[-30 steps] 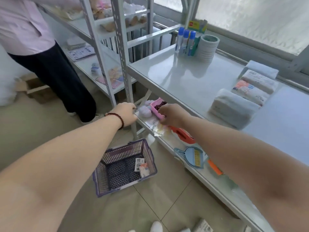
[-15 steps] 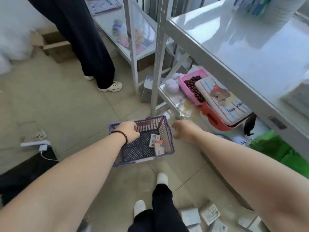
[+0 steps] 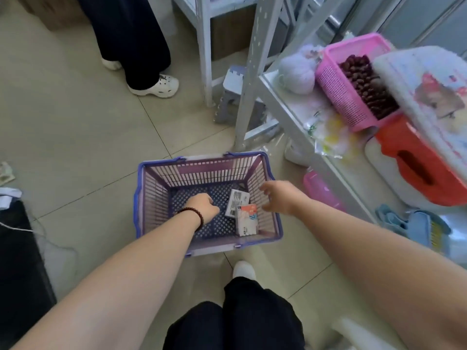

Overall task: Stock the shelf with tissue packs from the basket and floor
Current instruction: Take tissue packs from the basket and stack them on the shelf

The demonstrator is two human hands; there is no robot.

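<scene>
Both your hands are down in the basket (image 3: 151, 210) on the floor, and neither holds anything yet. Your left hand (image 3: 202, 205) hangs over the mesh bottom with its fingers curled under, just beside the grey pack (image 3: 237, 202); whether a fingertip touches it I cannot tell. Your right hand (image 3: 278, 198) is spread, fingers loose, over the right wall of the basket, near the red-and-white pack (image 3: 246, 219). The two packs lie overlapping in the basket's right half — the red-and-white one partly on top of the grey.

The risks, as I judge them: the packs are soft and look slippery, so a pinch on a corner could let one drop back. Because they overlap, pulling the grey pack first would likely drag or flip the other. Two hands reaching for the same small spot may collide, and your right wrist could catch the basket rim and shove the light basket across the tiles. The shelf (image 3: 285, 97) edge stands close on your right — rise carelessly and your arm may knock the plastic wrappers (image 3: 326, 132) overhanging it.

Against half a second ago: your hands were at the basket's rim, the left on its near corner, the right outside by the shelf; now both have dropped inside. Your view has tipped further down, so the basket fills the middle.
</scene>
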